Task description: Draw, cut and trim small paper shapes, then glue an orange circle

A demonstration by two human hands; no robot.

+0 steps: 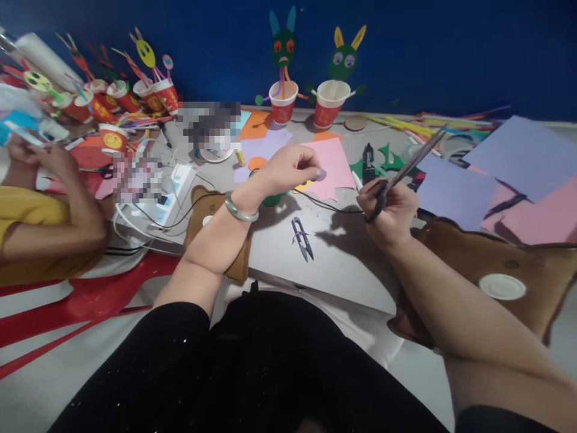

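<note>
Beyond the thread snips point(302, 239), I see a black cable point(332, 208) crossing the counter point(270, 246) before pink paper point(333, 159). Right of the snips, my right grip point(395, 207) closes round scissors point(412, 162), blades slanting up; past the snips, my curled left grip point(288, 166) pinches a lilac scrap point(321, 175).

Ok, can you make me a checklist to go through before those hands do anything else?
1. Scissors in the right hand: ok, held.
2. Their blades pointing away from the left hand: ok.
3. Blades fully shut: cannot tell.
4. Small purple piece in the left fingertips: ok, it looks pinched.
5. Thread snips turned away from the person: not ok, on the table their tips point toward the body.
6. Blue-eared cup upright: ok.
</note>
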